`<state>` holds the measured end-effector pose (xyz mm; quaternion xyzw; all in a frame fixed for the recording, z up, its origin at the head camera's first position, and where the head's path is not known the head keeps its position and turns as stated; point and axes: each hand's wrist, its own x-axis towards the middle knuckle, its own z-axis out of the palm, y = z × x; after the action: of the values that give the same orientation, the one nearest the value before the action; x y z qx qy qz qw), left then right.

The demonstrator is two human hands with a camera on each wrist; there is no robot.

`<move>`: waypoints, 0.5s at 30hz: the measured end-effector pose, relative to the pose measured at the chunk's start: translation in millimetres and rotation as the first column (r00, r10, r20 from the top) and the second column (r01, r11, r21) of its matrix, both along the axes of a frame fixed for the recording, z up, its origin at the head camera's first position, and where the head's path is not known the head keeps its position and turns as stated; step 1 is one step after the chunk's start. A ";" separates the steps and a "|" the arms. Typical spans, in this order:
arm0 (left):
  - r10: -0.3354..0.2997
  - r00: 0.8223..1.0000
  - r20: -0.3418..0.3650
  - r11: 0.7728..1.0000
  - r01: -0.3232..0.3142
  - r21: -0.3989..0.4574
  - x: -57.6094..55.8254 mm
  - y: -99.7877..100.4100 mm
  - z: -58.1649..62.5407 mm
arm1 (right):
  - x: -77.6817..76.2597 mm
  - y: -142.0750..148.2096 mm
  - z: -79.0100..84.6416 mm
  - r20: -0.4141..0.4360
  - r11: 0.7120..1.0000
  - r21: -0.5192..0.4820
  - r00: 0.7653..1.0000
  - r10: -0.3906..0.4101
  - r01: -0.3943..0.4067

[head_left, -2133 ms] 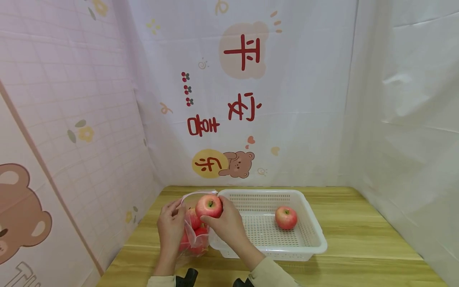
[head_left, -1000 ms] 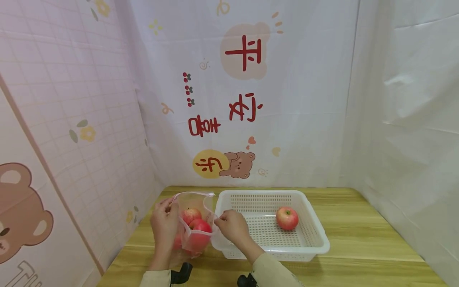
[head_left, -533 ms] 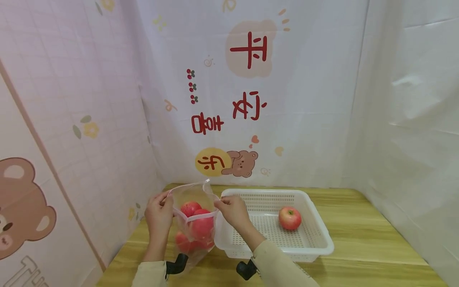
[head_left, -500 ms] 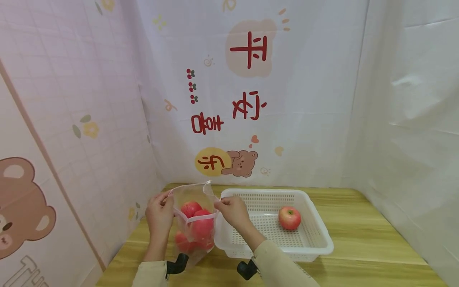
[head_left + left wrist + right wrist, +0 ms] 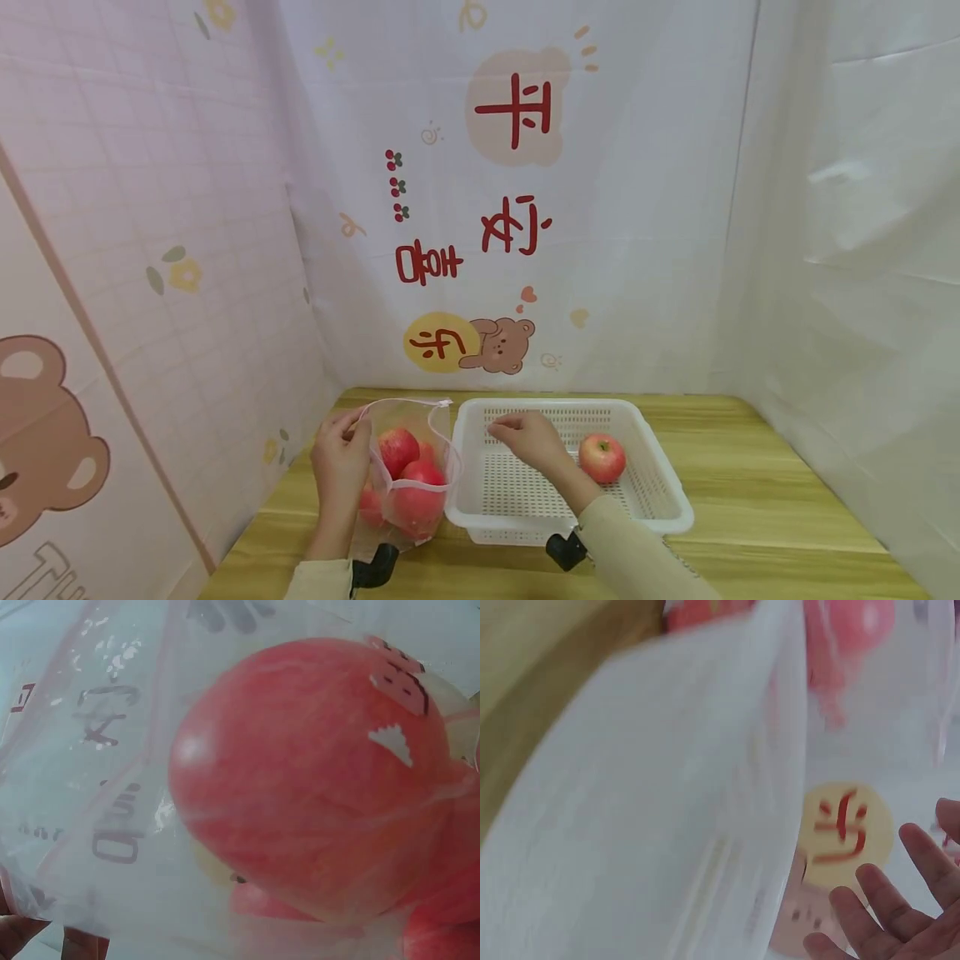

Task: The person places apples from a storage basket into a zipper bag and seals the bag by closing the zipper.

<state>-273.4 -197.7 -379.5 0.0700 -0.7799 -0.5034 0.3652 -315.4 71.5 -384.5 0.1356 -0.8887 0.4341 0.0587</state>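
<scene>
Left hand: fingers pinch the rim of the clear bag | bag: contains several red apples, is near the left edge of the table | right hand: fingers are loose, grasp nothing, above the white basket | basket: just beside the bag | single apple: inside basket, toward its right wall

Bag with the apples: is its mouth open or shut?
Open: the clear bag gapes at the top, front and back edges apart, and the left hand pinches one side.
</scene>
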 end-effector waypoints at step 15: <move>-0.004 1.000 -0.025 0.999 0.003 -0.036 2.3 -1.0 2.7 | -43.9 133.0 10.6 -0.001 0.990 0.142 1.000 -0.006 0.006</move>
<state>-271.1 -198.7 -376.8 0.0555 -0.7843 -0.4910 0.3752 -359.4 204.5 -373.8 0.1369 -0.9177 0.3695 0.0507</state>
